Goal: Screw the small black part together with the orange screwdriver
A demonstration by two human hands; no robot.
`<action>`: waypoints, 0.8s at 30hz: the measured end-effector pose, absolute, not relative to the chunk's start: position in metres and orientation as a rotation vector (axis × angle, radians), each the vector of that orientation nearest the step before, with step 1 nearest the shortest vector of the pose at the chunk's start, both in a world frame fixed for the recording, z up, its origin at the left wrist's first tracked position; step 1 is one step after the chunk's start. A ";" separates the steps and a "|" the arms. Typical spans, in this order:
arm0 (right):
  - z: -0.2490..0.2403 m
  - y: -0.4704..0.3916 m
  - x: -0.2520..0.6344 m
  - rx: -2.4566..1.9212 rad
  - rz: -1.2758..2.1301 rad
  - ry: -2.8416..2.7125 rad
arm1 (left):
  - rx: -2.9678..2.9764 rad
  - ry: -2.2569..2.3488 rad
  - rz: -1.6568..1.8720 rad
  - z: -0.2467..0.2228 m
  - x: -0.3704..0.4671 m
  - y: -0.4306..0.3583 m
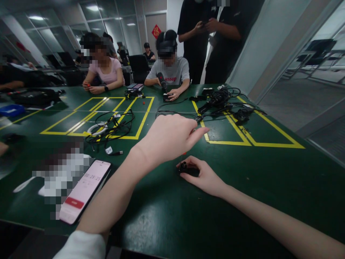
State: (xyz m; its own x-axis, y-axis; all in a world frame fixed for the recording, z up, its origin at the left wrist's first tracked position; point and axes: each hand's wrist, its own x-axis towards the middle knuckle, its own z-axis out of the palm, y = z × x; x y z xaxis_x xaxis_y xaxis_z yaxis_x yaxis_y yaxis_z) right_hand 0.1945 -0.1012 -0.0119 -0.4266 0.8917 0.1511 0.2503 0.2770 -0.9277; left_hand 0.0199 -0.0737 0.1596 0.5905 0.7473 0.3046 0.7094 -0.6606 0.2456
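Observation:
My left hand (168, 138) reaches across the middle of the view, back of the hand up, with the thumb pointing right. Its other fingers are hidden behind the hand, so what they hold, if anything, does not show. Lower and to the right, my right hand (206, 176) pinches a small black object (183, 166) with a round knob-like top, on or just over the green table (242, 201). A tiny red-orange piece (184, 153) shows between the two hands.
A phone (86, 190) showing a timer lies at the left. Black cables (121, 126) are tangled beyond it, and more cables (221, 99) lie at the back right. Yellow tape (138, 135) marks the table. Across it, a person (171, 68) holds a power drill (162, 82).

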 end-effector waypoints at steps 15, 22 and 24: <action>-0.015 -0.100 0.194 -1.008 1.116 -1.836 | 2.854 1.009 0.463 0.158 0.015 -0.080; -0.016 -0.099 0.194 -1.006 1.104 -1.856 | 2.819 0.884 0.431 0.161 0.007 -0.082; -0.015 -0.099 0.193 -1.006 1.114 -1.849 | 2.821 0.889 0.423 0.160 0.007 -0.083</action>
